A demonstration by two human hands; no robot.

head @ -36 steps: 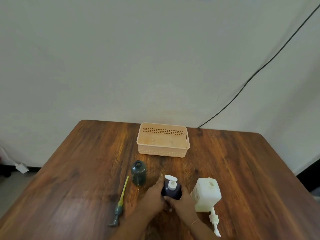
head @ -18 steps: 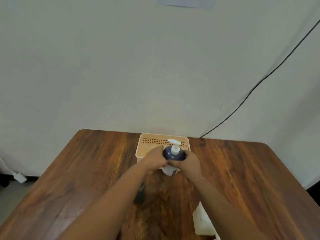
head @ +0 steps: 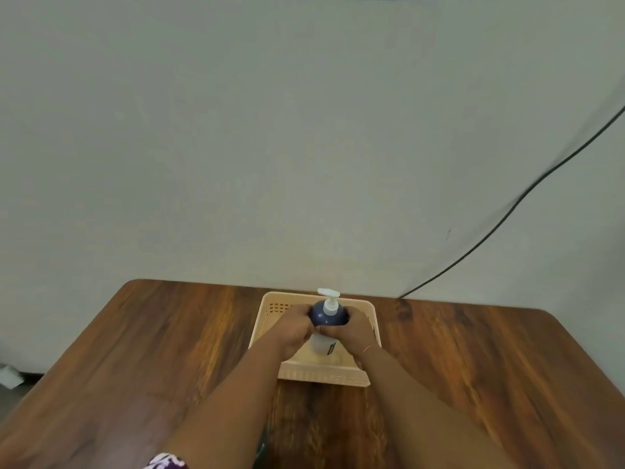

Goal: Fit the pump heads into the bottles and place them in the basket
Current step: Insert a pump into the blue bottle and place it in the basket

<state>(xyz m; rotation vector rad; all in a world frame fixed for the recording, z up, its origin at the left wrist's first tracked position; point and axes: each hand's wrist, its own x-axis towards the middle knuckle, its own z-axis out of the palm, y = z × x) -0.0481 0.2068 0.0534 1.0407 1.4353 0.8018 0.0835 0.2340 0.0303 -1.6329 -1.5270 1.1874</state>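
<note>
A dark blue bottle with a white pump head fitted on top stands upright inside the beige plastic basket at the middle of the wooden table. My left hand grips the bottle's left side and my right hand grips its right side. The bottle's lower white label part shows between my hands. The other bottles and loose pump heads are hidden below my forearms or out of view.
The brown wooden table stretches left and right of the basket. A black cable runs down the pale wall to the table's back edge at the right. A white object lies on the floor at far left.
Both hands carried the blue bottle forward from the table's near side and lowered it into the basket. My head tilted up, so the green and white bottles dropped out of view.
</note>
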